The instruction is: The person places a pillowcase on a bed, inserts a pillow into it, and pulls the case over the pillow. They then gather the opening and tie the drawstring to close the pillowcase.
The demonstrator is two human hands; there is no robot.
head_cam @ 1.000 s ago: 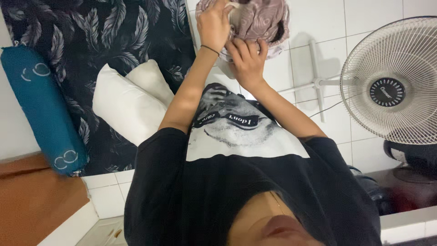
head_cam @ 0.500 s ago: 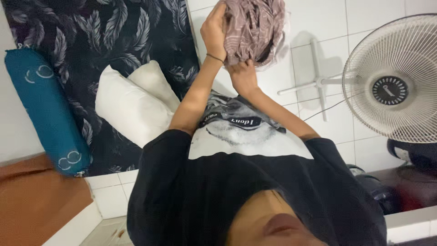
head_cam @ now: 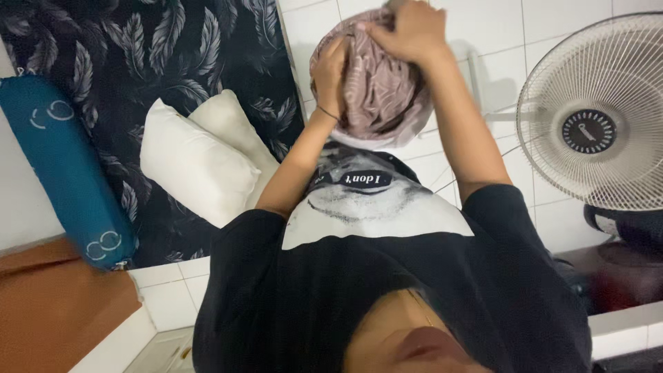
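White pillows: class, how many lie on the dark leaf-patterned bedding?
2. One plump white pillow lies in front; a second white pillow sits right behind, partly covered by it. More may be hidden.

A dusty-pink striped cloth [head_cam: 376, 90] is seen, a black shirt [head_cam: 387, 276] with grey-white print, white pillows [head_cam: 197, 166], a teal bolster [head_cam: 65, 166], a dark feather-patterned sheet [head_cam: 173, 48]

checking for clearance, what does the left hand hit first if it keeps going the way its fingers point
The mauve cloth: the left hand is already tucked into its folds. White floor tiles show beyond, though depth is unclear.
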